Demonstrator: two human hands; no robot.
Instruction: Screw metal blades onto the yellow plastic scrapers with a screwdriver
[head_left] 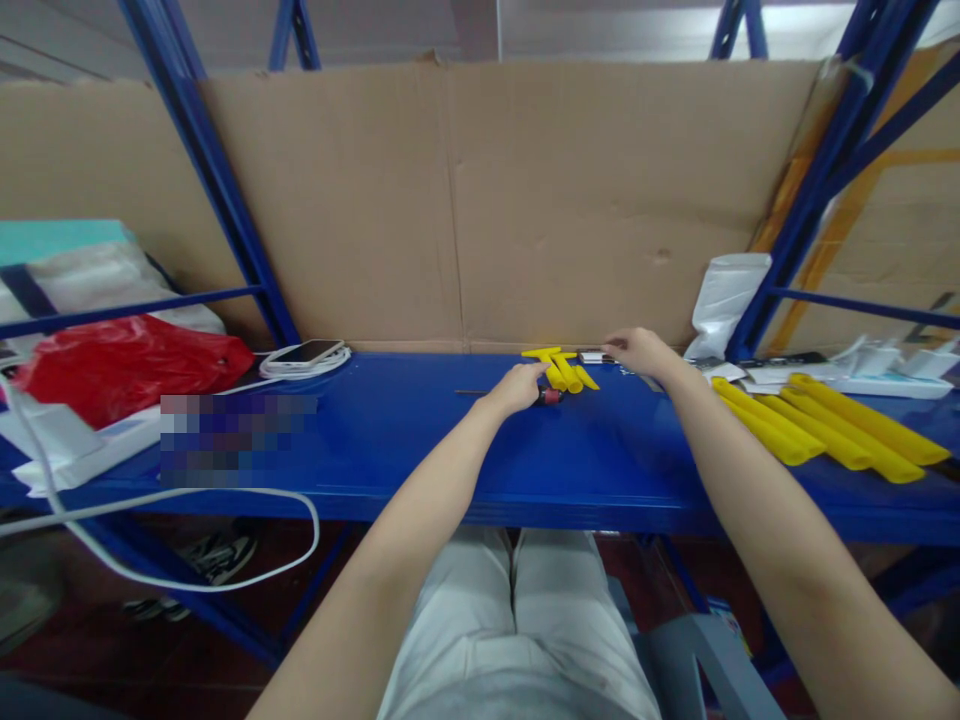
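My left hand (516,390) reaches over the blue tabletop, its index finger stretched out against one of several yellow pieces (571,372), some T-shaped. Its other fingers are partly hidden. A screwdriver (552,397) with a red and black handle lies beneath that hand, its thin shaft showing on the left. Farther right, my right hand (639,350) is closed in a pinch near the cardboard; what sits between its fingertips is too small to name. Beside those fingertips lies a small white and metallic piece (592,357).
Long yellow tubes (832,425) lie at right, near a white pouch (726,300). A phone (307,353) rests on a coiled white cable at left, near a red plastic bag (135,365). Cardboard (562,200) and blue posts (225,190) bound the back. A cable loop (315,530) hangs in front.
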